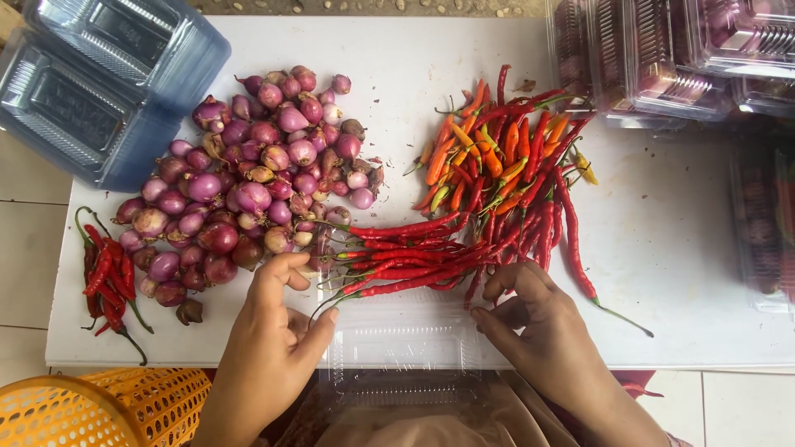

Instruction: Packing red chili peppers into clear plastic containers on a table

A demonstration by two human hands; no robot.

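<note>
Hands flank a clear, glossy plastic box at the table's near edge: left hand has thumb and fingers pressed against its left rim, right hand has curled fingertips on its right rim. Just beyond, long, thin, shiny red chillies lie stems leftward, running into a tangle of orange and red ones. Shallots, round, purple, papery, heap at left; a small chilli bunch lies beside them. White board tabletop, smooth. Stacked clear boxes sit far left, filled ones far right. Orange mesh basket sits below on pale tiled floor.
</note>
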